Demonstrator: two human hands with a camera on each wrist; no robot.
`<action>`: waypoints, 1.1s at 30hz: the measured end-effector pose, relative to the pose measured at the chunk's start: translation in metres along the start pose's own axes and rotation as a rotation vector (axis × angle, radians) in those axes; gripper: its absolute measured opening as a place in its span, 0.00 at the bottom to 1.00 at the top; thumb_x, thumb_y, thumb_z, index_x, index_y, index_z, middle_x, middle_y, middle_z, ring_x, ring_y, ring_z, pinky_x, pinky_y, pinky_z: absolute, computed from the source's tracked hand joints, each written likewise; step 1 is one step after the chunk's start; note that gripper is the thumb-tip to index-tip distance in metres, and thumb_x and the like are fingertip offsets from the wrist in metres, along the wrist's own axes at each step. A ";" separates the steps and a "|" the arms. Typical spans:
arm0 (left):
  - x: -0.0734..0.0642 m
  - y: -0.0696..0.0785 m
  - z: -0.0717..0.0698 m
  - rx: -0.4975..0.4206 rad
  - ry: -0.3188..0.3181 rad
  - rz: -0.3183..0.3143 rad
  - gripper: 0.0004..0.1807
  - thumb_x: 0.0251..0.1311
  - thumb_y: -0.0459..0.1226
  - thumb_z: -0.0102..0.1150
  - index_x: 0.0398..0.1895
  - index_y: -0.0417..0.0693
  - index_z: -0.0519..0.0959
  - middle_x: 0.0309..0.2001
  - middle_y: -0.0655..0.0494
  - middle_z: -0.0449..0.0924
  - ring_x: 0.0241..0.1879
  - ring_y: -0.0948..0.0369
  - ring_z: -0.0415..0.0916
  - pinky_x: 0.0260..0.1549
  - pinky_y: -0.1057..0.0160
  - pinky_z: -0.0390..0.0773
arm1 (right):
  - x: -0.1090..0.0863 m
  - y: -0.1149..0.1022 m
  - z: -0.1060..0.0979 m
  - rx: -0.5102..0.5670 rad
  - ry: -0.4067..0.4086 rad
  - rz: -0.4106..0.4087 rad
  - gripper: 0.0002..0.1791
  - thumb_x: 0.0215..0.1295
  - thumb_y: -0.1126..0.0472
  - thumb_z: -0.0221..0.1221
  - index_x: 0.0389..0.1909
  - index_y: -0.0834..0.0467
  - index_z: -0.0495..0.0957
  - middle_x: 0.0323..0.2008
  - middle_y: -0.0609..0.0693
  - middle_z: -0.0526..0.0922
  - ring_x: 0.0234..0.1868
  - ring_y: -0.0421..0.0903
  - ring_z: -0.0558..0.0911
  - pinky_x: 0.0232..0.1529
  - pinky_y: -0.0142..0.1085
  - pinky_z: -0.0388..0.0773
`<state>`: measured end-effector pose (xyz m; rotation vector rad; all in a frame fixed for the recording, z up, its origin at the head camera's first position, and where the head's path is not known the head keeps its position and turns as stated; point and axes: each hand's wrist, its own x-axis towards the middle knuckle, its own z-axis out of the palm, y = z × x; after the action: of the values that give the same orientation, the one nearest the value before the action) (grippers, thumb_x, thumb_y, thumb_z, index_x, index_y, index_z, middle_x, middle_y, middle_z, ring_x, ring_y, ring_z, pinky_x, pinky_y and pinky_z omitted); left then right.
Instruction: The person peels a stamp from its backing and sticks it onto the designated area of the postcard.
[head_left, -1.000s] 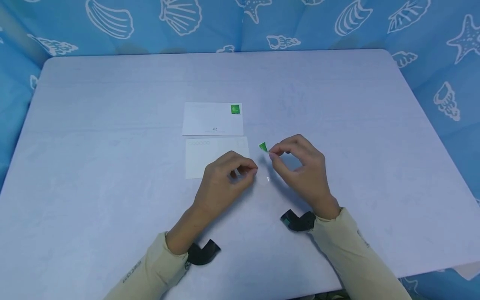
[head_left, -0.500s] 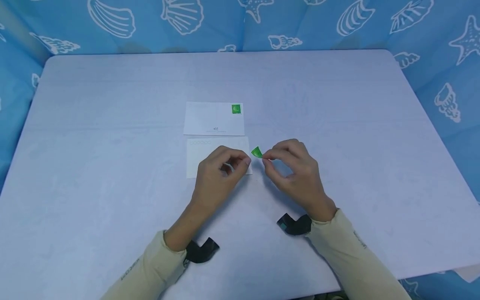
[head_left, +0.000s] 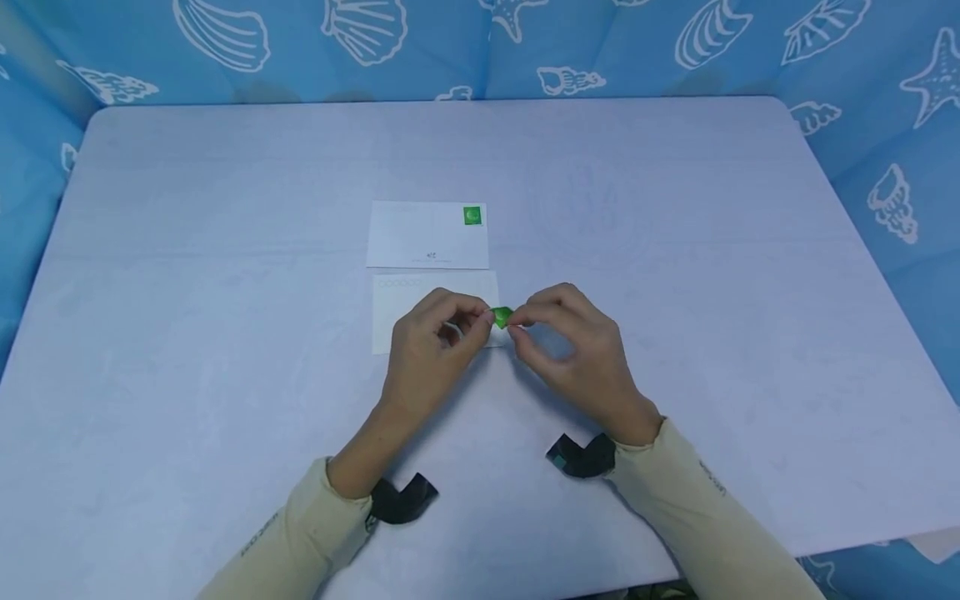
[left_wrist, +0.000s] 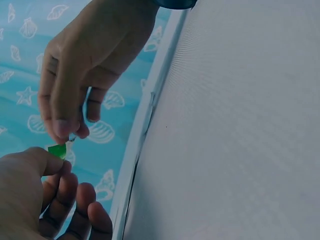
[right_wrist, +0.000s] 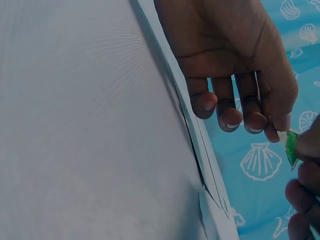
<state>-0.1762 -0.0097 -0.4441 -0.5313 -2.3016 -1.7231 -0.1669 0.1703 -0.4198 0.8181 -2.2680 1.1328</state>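
Note:
A small green stamp (head_left: 502, 317), bent, is stretched between the fingertips of both hands above the table. My left hand (head_left: 431, 354) pinches its left edge between thumb and index finger. Its opposite edge sits in the thumb-and-index pinch of my right hand (head_left: 581, 354). In the left wrist view the stamp (left_wrist: 57, 150) shows between the two hands, and its pale backing side shows in the right wrist view. Below the hands lies a white envelope-like sheet (head_left: 386, 321) with a row of faint printed marks, partly covered by my left hand.
Just beyond lies a second white envelope-like sheet (head_left: 412, 229), bearing a green stamp (head_left: 472, 216) at its top right and a small print at its lower edge. A white cloth covers the table (head_left: 187, 333). Blue shell-patterned curtain (head_left: 435, 50) hangs behind it.
My right hand has moved left with the stamp, bringing it to my left hand, which has shifted slightly left and now pinches its other edge.

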 end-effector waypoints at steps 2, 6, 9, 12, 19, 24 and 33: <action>0.000 0.000 0.000 -0.010 -0.002 -0.002 0.03 0.58 0.37 0.59 0.31 0.49 0.81 0.29 0.61 0.74 0.29 0.66 0.72 0.23 0.66 0.73 | 0.003 -0.006 -0.003 0.054 0.024 0.068 0.07 0.49 0.73 0.63 0.31 0.63 0.81 0.32 0.52 0.78 0.33 0.44 0.76 0.36 0.34 0.73; 0.000 0.000 0.001 -0.012 -0.027 -0.010 0.02 0.57 0.37 0.59 0.31 0.50 0.81 0.28 0.61 0.74 0.28 0.66 0.72 0.24 0.65 0.72 | 0.007 -0.012 -0.007 0.134 0.038 0.177 0.06 0.49 0.76 0.62 0.29 0.66 0.80 0.30 0.56 0.78 0.31 0.48 0.74 0.33 0.38 0.70; 0.000 0.001 0.001 -0.003 -0.045 -0.010 0.02 0.57 0.36 0.59 0.31 0.50 0.80 0.28 0.62 0.74 0.28 0.67 0.71 0.24 0.65 0.73 | 0.008 -0.012 -0.008 0.163 -0.004 0.206 0.06 0.49 0.76 0.62 0.29 0.66 0.80 0.30 0.57 0.78 0.31 0.50 0.74 0.33 0.39 0.70; 0.001 0.002 0.002 0.001 -0.047 -0.006 0.02 0.57 0.36 0.59 0.31 0.49 0.80 0.29 0.62 0.74 0.28 0.67 0.71 0.24 0.66 0.73 | 0.007 -0.011 -0.008 0.172 -0.047 0.223 0.06 0.50 0.76 0.62 0.29 0.65 0.80 0.31 0.56 0.78 0.32 0.49 0.74 0.33 0.39 0.71; 0.001 0.001 0.004 0.032 -0.027 -0.014 0.03 0.56 0.38 0.60 0.32 0.50 0.79 0.29 0.62 0.73 0.29 0.66 0.72 0.24 0.66 0.74 | 0.004 -0.010 -0.008 0.286 -0.061 0.353 0.04 0.54 0.74 0.60 0.31 0.67 0.79 0.32 0.55 0.77 0.32 0.45 0.73 0.34 0.36 0.72; -0.001 0.000 0.003 0.033 -0.021 -0.001 0.02 0.55 0.36 0.60 0.30 0.48 0.79 0.28 0.62 0.74 0.28 0.64 0.72 0.24 0.66 0.74 | 0.002 -0.011 -0.005 0.335 -0.058 0.415 0.05 0.56 0.73 0.59 0.35 0.68 0.79 0.34 0.56 0.76 0.33 0.47 0.74 0.35 0.36 0.73; -0.001 -0.002 0.000 0.019 -0.032 0.015 0.01 0.54 0.35 0.59 0.29 0.47 0.79 0.28 0.63 0.74 0.28 0.66 0.72 0.24 0.66 0.74 | 0.006 -0.011 -0.008 0.312 -0.107 0.433 0.05 0.57 0.71 0.60 0.34 0.65 0.80 0.34 0.53 0.78 0.34 0.45 0.74 0.35 0.35 0.72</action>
<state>-0.1760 -0.0101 -0.4462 -0.5756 -2.3273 -1.6966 -0.1627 0.1697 -0.4060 0.5139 -2.4657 1.7065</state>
